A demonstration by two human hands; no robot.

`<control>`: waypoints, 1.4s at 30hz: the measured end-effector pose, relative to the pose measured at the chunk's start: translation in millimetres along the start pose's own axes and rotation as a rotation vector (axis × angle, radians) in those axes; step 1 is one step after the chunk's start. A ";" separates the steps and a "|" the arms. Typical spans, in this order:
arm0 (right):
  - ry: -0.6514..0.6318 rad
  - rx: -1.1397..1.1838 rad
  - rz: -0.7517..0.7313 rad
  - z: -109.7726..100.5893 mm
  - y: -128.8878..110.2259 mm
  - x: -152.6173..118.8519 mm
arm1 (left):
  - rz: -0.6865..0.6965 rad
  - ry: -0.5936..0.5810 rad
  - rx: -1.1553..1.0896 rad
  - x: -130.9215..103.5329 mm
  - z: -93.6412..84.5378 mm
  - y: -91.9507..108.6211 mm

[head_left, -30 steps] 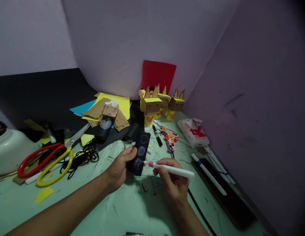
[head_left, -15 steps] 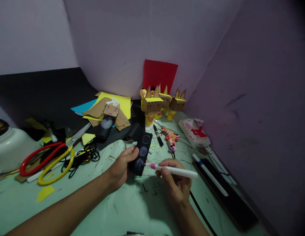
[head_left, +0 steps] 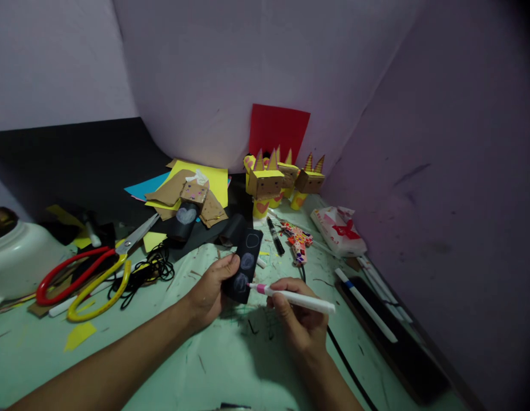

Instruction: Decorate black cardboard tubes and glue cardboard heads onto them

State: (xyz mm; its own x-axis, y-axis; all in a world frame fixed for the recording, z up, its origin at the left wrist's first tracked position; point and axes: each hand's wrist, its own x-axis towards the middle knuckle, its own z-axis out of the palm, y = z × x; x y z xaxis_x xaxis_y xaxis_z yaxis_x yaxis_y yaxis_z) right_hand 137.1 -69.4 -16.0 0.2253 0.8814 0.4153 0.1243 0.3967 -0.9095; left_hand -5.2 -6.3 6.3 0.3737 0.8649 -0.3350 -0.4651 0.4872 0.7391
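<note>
My left hand [head_left: 215, 288] grips the left side of a black paper strip [head_left: 250, 245], its thumb on the front. Three rounded shapes run down the strip: the upper one is an outline, while the two lower ones look shaded in pale strokes. In my right hand [head_left: 301, 319] is a white marker [head_left: 307, 301] with a pink collar, its tip at the lowest shape. Behind the strip lie a black pen [head_left: 275, 235] and a glue gun [head_left: 298, 241] with a colourful pattern.
Red and yellow scissors [head_left: 123, 251] lie left, beside tangled black cord [head_left: 156, 268]. Yellow paper [head_left: 211, 180] and a small cardboard figure [head_left: 194, 193] are behind. Box-headed figures [head_left: 267, 185] stand at the back. Right are a wipes pack [head_left: 339, 237] and a dark tray [head_left: 412, 359].
The marker and my right hand have shifted slightly left, with the tip now further over the lowest shape. The strip has moved slightly left too.
</note>
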 end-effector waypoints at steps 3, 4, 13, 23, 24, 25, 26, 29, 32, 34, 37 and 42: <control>-0.008 0.003 0.019 -0.1 1.0 -0.5 | -0.002 0.002 -0.003 0.3 -0.2 0.5; -0.003 0.002 0.022 -0.1 1.2 -0.6 | -0.003 0.003 -0.004 0.2 -0.2 0.8; 0.012 0.005 0.026 -0.5 0.8 -0.9 | -0.002 0.012 0.018 -0.5 -2.6 -0.7; -0.009 -0.008 0.001 0.7 -0.1 -1.3 | 0.065 -0.070 0.026 0.7 -1.4 -2.5; -0.007 -0.007 -0.002 1.1 -0.3 -1.4 | 0.067 -0.071 0.032 0.5 -1.4 -2.7; -0.008 -0.004 -0.005 1.5 -0.4 -1.5 | 0.072 -0.074 0.036 0.2 -1.4 -2.8; -0.011 -0.001 -0.007 1.8 -0.5 -1.5 | 0.079 -0.080 0.039 -0.1 -1.4 -2.9; -0.054 -0.023 -0.039 1.7 -0.8 -0.8 | 0.093 -0.099 0.028 -1.1 -0.9 -2.8; -0.096 -0.064 -0.090 1.0 -1.8 0.1 | 0.091 -0.097 0.019 -1.7 0.1 -2.4; -0.077 -0.065 -0.091 0.8 -2.7 0.0 | 0.096 -0.094 0.024 -1.7 0.5 -2.2; -0.013 -0.060 -0.050 0.2 -3.0 -1.3 | 0.100 -0.087 0.029 -0.9 0.1 -2.3; 0.073 -0.083 -0.036 -2.1 -1.9 -2.4 | 0.076 -0.064 0.036 0.8 -1.3 -2.5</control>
State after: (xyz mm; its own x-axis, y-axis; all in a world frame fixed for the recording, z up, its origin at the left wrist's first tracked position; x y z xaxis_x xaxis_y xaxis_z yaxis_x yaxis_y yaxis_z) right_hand 138.3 -72.7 -15.2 0.2883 0.8450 0.4503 0.2127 0.4020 -0.8906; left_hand -4.8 -6.7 3.4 0.3892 0.8893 -0.2401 -0.4651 0.4147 0.7821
